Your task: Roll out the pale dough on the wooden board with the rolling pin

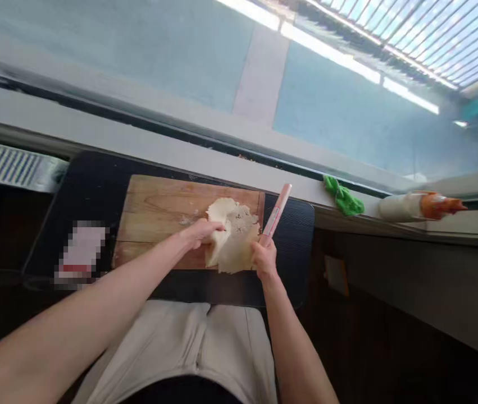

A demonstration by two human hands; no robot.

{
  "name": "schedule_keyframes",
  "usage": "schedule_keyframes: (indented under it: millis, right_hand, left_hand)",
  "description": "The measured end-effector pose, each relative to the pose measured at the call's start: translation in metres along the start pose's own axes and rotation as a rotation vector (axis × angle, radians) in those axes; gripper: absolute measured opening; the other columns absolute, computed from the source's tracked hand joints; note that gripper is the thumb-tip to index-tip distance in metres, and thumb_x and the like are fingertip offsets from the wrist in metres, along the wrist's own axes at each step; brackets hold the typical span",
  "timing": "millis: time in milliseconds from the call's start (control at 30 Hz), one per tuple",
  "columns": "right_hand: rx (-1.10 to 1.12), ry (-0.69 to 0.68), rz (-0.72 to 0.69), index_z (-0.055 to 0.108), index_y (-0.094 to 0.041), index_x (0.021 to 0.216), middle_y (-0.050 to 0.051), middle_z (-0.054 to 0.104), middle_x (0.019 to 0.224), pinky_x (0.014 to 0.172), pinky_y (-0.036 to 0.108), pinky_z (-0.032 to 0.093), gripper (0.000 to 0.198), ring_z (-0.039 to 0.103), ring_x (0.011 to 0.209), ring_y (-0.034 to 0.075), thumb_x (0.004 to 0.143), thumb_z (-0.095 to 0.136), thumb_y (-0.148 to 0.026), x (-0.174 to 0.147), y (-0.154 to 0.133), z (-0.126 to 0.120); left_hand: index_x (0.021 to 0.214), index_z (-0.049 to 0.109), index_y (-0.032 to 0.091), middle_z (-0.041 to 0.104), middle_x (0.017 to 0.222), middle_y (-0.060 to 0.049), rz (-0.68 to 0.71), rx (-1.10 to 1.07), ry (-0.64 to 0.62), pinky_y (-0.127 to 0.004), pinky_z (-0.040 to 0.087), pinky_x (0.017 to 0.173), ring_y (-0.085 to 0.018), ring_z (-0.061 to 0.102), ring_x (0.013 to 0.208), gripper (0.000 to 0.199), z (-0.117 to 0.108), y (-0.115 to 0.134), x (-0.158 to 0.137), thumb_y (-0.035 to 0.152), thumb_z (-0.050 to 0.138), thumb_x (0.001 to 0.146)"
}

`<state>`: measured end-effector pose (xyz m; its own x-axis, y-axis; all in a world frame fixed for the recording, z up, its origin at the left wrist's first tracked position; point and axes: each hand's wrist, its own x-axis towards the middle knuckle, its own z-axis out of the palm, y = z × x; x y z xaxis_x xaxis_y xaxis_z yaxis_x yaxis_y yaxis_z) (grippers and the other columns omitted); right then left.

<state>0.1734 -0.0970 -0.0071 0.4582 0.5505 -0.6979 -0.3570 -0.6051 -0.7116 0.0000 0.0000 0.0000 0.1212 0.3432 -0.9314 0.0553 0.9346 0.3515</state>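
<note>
Two bare hands are at work over a wooden board [154, 207], which serves as the landmark here. Spread over the right part of the board is a pale dough sheet [239, 247], ragged along its right edge, rough and pitted toward its upper right, and reaching the board's near edge. The left hand [200, 233] comes in across the near side of the board and is closed on the left margin of the dough sheet, thumb on top; its fingers are mostly hidden. The right hand [265, 258], at the board's near right corner, is wrapped round one end of a pink rod [276, 213], which slants up and away beyond the board's right edge. Whether this hand also touches the dough sheet, I cannot tell. Pale crumbs [186, 219] lie on the board just left of the dough sheet.

Beneath the board is a dark surface [293, 235], showing on all sides of it. A pixelated item [81, 249] rests left of the board. Beyond the board's far side runs a light ledge [171, 146]; farther right of the board, a crumpled green cloth [345, 199] and an orange-topped white bottle [401, 207] are on it.
</note>
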Motion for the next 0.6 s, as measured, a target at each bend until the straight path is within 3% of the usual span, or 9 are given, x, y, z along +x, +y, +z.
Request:
schedule_keyframes:
  millis: [333, 500, 600]
  right_hand:
    - [-0.003, -0.006, 0.017, 0.05, -0.019, 0.083, -0.012, 0.042, 0.05, 0.029, 0.019, 0.022, 0.031, 0.031, 0.032, 0.004, 0.06, 0.07, -0.026, -0.005, 0.003, -0.008]
    - [-0.017, -0.025, 0.012, 0.055, -0.018, 0.085, -0.008, 0.052, 0.058, 0.038, 0.019, 0.032, 0.032, 0.042, 0.042, 0.006, 0.059, 0.072, -0.026, -0.001, 0.011, -0.008]
    - [-0.034, -0.024, 0.005, 0.056, -0.017, 0.085, -0.007, 0.053, 0.06, 0.041, 0.019, 0.034, 0.032, 0.043, 0.045, 0.007, 0.059, 0.071, -0.027, 0.001, 0.012, -0.009]
  left_hand:
    - [0.078, 0.064, 0.013, 0.07, 0.075, -0.008, -0.005, -0.245, -0.097, -0.025, 0.056, 0.057, -0.016, 0.066, 0.061, 0.014, 0.015, -0.006, -0.018, 0.015, 0.062, 0.065]
    - [0.075, 0.064, 0.013, 0.068, 0.067, -0.009, -0.047, -0.278, -0.109, -0.029, 0.055, 0.05, -0.02, 0.065, 0.055, 0.013, 0.022, -0.002, -0.018, 0.018, 0.065, 0.063]
    - [0.078, 0.065, 0.012, 0.069, 0.066, -0.008, -0.004, -0.301, -0.085, -0.028, 0.054, 0.049, -0.019, 0.065, 0.055, 0.017, 0.025, -0.004, -0.02, 0.02, 0.067, 0.063]
